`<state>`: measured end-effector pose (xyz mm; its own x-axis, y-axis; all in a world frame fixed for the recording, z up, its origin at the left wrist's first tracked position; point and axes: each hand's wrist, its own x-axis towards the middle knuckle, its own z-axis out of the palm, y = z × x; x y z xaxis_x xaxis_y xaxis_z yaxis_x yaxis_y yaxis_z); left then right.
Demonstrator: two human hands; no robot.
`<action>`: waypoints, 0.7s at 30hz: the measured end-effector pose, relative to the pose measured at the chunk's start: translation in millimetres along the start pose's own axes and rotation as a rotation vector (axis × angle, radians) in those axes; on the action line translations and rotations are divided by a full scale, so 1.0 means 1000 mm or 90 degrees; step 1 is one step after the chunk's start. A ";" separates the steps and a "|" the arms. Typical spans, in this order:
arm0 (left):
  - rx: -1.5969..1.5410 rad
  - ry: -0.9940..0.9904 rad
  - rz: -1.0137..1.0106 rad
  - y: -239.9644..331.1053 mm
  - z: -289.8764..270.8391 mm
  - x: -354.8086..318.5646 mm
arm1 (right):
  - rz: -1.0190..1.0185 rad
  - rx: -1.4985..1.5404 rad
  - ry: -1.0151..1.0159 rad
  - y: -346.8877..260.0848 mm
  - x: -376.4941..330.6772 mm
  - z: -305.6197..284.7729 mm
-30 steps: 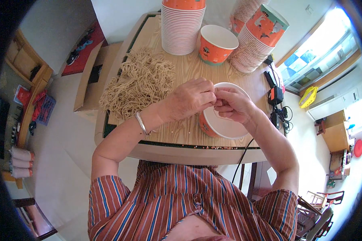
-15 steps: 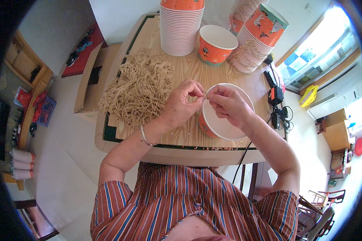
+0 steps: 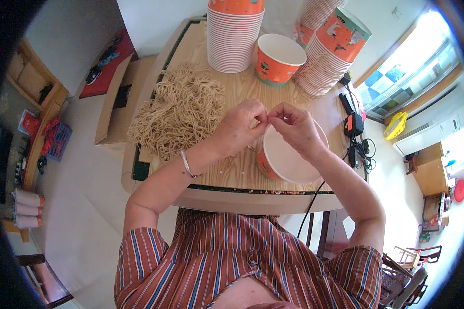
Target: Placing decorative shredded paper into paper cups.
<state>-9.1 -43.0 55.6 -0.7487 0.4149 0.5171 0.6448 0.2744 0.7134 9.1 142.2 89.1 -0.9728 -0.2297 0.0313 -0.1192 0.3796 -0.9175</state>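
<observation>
My left hand [image 3: 241,126] and my right hand [image 3: 300,130] meet with pinched fingertips over the left rim of a paper tub [image 3: 268,167]. The tub is orange outside, white inside, and tilted toward me. Whatever is between the fingertips is too small to make out. A large tangled pile of beige cord [image 3: 178,113] lies to the left, just beyond my left wrist, which wears a bangle [image 3: 186,165]. Another orange tub [image 3: 280,59] stands upright farther back.
Tall stacks of nested tubs stand behind, one at the centre [image 3: 234,41] and one leaning at the right [image 3: 325,64] with cord on it. Black cables and an adapter [image 3: 353,125] lie along the table's right side. An open cardboard box [image 3: 113,118] is at the left.
The fingertips have come closer together and shifted slightly right. My right hand has turned a little, its fingers now pointing more toward the left hand. The near tub has shifted slightly.
</observation>
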 end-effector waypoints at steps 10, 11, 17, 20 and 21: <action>-0.217 0.003 -0.125 -0.015 0.008 -0.006 | 0.208 0.135 -0.016 -0.006 -0.003 -0.006; -0.234 0.014 -0.109 -0.018 0.008 -0.007 | 0.209 0.133 -0.014 -0.008 -0.003 -0.008; -0.267 0.019 -0.093 -0.018 0.009 -0.009 | 0.192 0.190 -0.013 -0.019 -0.009 -0.003; -0.261 0.029 -0.081 -0.022 0.012 -0.010 | 0.168 0.145 -0.052 -0.021 -0.008 -0.002; -0.256 0.034 -0.076 -0.020 0.011 -0.010 | 0.178 0.120 -0.043 -0.021 -0.007 -0.001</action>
<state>-13.1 -43.2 31.3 -0.8286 0.3517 0.4356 0.4490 -0.0474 0.8923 18.7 136.8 108.4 -0.9463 -0.2012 -0.2530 0.1960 0.2654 -0.9440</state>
